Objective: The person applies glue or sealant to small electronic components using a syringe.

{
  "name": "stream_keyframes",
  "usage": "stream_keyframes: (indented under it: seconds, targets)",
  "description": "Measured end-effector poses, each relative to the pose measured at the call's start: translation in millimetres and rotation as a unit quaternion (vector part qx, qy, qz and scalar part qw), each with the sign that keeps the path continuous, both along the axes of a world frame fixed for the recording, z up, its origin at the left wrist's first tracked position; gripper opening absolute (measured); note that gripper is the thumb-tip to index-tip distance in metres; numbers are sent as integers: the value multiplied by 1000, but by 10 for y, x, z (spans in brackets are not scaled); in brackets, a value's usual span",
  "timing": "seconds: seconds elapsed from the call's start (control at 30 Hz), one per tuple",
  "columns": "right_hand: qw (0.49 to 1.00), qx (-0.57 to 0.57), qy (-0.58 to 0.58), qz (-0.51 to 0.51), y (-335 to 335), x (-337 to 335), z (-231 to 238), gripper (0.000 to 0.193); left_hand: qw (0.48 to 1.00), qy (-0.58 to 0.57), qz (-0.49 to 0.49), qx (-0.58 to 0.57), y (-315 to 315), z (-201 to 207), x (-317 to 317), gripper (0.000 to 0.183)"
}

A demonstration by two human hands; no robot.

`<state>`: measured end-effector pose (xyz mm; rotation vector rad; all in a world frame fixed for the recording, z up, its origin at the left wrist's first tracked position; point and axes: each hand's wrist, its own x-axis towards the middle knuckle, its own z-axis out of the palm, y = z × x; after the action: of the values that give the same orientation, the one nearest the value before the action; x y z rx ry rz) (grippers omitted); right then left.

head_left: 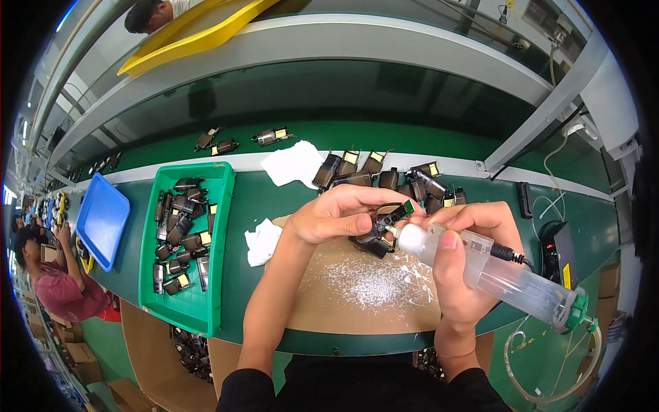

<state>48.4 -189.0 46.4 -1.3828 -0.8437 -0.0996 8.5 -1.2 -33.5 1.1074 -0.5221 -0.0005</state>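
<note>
Fingers of the left hand (331, 216) pinch a dark part (374, 246) above cardboard (322, 309); the right hand (461, 275) grips a clear-barrelled tool (518, 286). One slip, I'd say, could knock the part loose.

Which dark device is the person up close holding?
The dark device in their left hand, beside the clear tube's white nozzle; it alone is in their grip.

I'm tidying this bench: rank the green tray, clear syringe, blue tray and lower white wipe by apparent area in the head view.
Green tray
Clear syringe and blue tray: unsure, since the syringe is nearer the camera
Lower white wipe
</note>
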Motion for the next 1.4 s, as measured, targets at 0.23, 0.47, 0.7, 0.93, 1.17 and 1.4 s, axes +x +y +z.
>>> stream_keyframes:
  seconds: [0.23,0.47,0.7,0.93,1.17,1.4]
  targets:
    - [1000,-2,6,2,-9,-4,-8,16,1000,0,-3,8,20,0,-7,65]
    - [1000,-9,3,-1,-14,-20,6,17,1000,-12,-2,22,45,13,-20,62]
    - [1000,-16,4,5,-34,-40,19,19,999,-25,-11,23,63,9,-30,59]
    - [1000,-8,21,14,-35,-54,14,19,999,-33,-20,31,85,-9,-36,59]
    - [1000,-18,13,16,-56,-71,46,20,998,-48,-17,42,81,24,-26,60]
    - [1000,-12,-15,16,-74,-47,16,20,999,-5,26,39,33,86,-40,67]
